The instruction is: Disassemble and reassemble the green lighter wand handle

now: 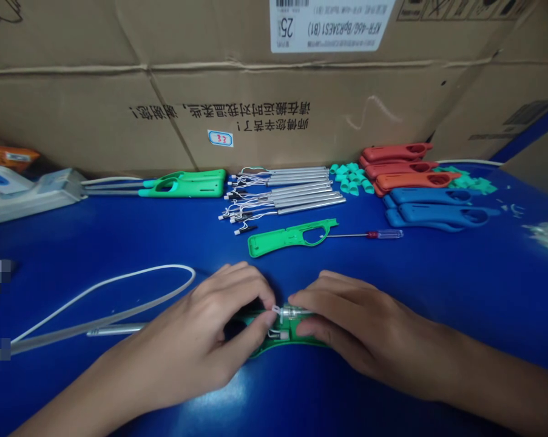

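A green lighter-style handle shell [296, 331] lies open side up on the table, partly covered by my hands. My left hand [228, 321] pinches a small white looped piece [276, 309] over the shell. With thumb and fingers closed, my right hand [360, 321] grips a small clear plastic cylinder [292, 312] beside that piece. White wires with a little connector [280, 335] rest inside the shell below. A silver metal tube [114, 329] sticks out to the left, behind my left wrist. Just beyond my hands lies a matching green shell half [278, 240].
A red-collared screwdriver [385, 234] touches the far shell half. Behind are wired metal tubes [301, 194], teal caps [352, 179], red shells [399, 170], blue shells [442, 215] and green-handled pieces [189, 184]. A cardboard box [96, 115] backs the table; a white cable [119, 279] loops left.
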A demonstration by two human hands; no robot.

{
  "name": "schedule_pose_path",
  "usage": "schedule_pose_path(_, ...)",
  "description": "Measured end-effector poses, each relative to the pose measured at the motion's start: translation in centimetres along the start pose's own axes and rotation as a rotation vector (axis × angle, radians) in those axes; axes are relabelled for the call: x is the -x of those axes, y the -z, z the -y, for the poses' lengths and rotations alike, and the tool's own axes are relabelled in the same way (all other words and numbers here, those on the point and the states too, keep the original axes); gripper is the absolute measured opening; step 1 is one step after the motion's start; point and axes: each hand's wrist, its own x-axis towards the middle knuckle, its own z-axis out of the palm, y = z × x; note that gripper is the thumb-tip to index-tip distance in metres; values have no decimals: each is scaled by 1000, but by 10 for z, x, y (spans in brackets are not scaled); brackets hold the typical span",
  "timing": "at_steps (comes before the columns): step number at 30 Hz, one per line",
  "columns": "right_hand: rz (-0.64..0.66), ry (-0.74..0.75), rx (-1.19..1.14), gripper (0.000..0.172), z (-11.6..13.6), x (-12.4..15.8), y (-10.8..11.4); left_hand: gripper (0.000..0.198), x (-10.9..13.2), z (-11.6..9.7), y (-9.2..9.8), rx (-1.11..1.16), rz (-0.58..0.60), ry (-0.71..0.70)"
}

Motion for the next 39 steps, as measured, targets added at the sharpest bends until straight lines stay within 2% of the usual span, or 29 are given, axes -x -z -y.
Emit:
schedule_pose_path(7, 57, -9, 7, 17, -3, 4, -1, 13, -3, -1, 0, 0, -17, -24)
schedule_pose_path(17, 6, 29, 3, 11, -2, 3, -2, 14, 0, -1, 1, -4, -24, -38)
schedule_pose_path(30, -18, 15, 91, 19, -3, 2, -2, 12, 0, 1, 0, -5, -30, -46)
schedule_pose_path(39, 47, -2, 22, 23, -2, 3, 1, 13, 1, 0, 0, 7, -45, -45)
